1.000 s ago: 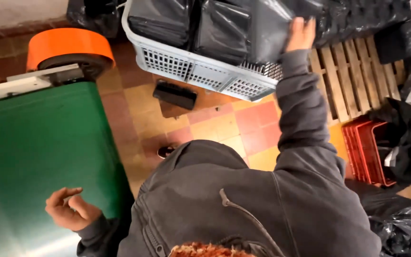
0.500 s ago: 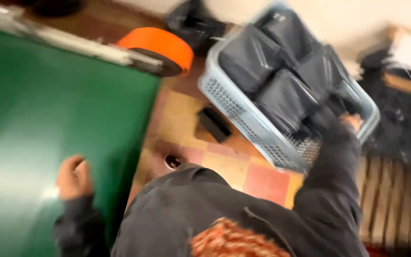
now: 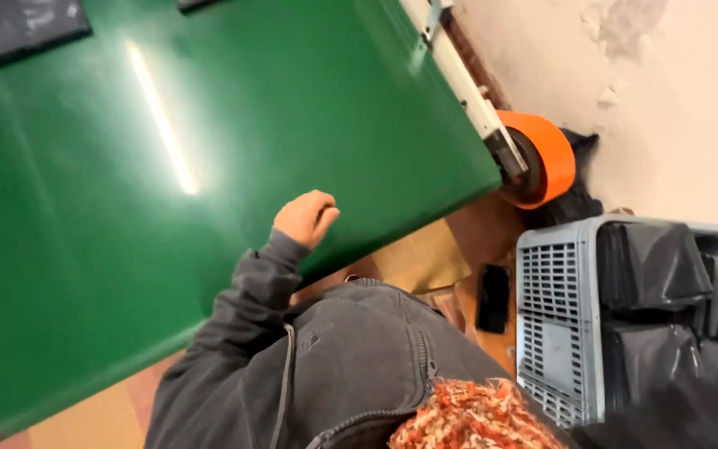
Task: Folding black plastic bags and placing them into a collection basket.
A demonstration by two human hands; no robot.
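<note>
Left hand (image 3: 305,218) shifted onto green belt (image 3: 126,166), loosely curled, empty.

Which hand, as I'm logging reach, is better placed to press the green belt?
Probably left: the left hand lies curled at the green belt's edge; the right hand is out of view.

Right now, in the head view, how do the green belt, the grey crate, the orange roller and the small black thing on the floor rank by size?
1. green belt
2. grey crate, partly cut off by the frame
3. orange roller
4. small black thing on the floor

These sit at differing distances, so this ranks looks only.
</note>
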